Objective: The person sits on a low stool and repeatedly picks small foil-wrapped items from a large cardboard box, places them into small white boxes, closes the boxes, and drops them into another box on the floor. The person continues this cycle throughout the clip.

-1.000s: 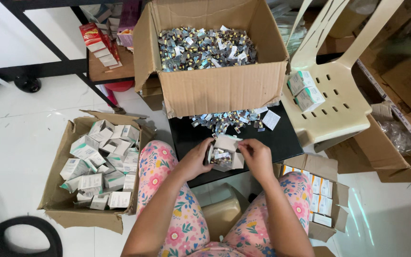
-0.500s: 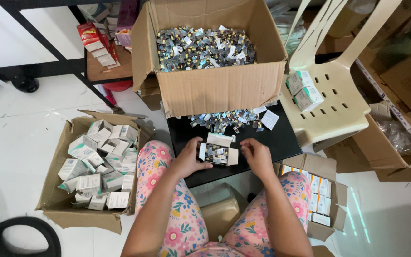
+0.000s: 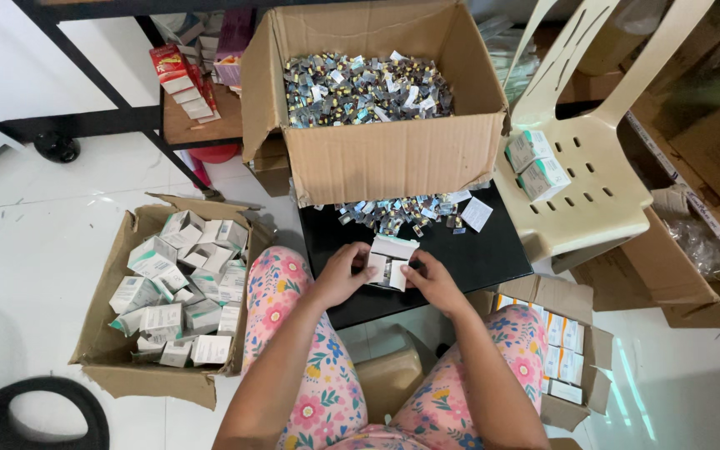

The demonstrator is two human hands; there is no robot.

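Far left on floor: open cardboard box [image 3: 110, 350] full of closed small white cartons. Left hand [image 3: 339, 277] curled onto left side of small white carton [image 3: 390, 260]; right hand [image 3: 433, 282] pinched its right flap. Carton sat between both hands on black counter [image 3: 485, 254], flaps open, dark items inside. Judged light, thin card, easily crushed; best gripped by side walls, not flaps. Behind: big box [image 3: 393, 158] of foil packets, loose packets [image 3: 393, 215] at its foot. Right: beige plastic chair [image 3: 585, 200] with two cartons
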